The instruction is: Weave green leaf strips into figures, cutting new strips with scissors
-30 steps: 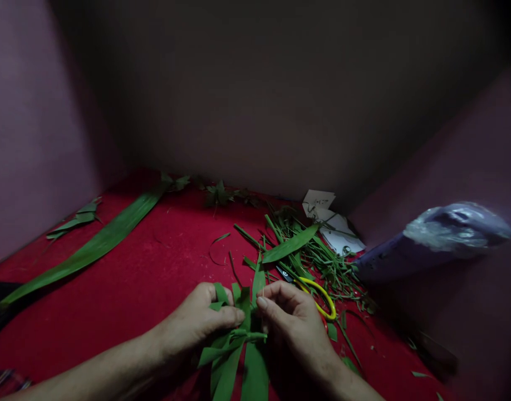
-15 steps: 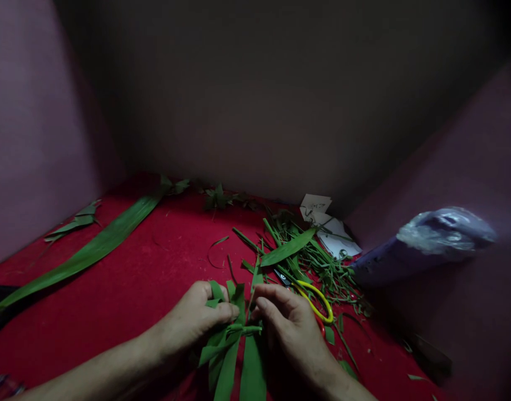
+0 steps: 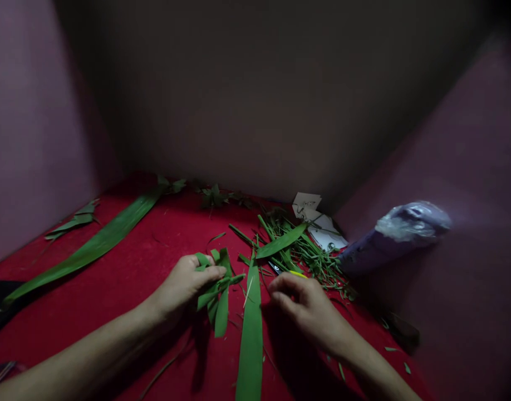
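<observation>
My left hand (image 3: 195,281) is closed on a bundle of folded green leaf strips (image 3: 222,301), their cut ends fanning out below a thin tied cross-piece. The bundle is held just above the red surface. To the right, my right hand (image 3: 305,306) hovers with loosely curled fingers, a gap between thumb and forefinger and nothing visible in them. Right behind its knuckles lie scissors with a yellow handle (image 3: 298,274), mostly hidden by the hand. Between my hands a long flat leaf strip (image 3: 251,334) runs toward me.
A heap of leaf stems and scraps (image 3: 309,253) lies past my right hand, with white paper cards (image 3: 322,229) behind it. A purple item in clear plastic (image 3: 409,223) leans at the right wall. One long broad leaf (image 3: 101,239) stretches across the red surface (image 3: 155,256) at left.
My left hand has lifted the leaf bundle up and to the left, off the long strip. My right hand has let go and moved right, over the scissors.
</observation>
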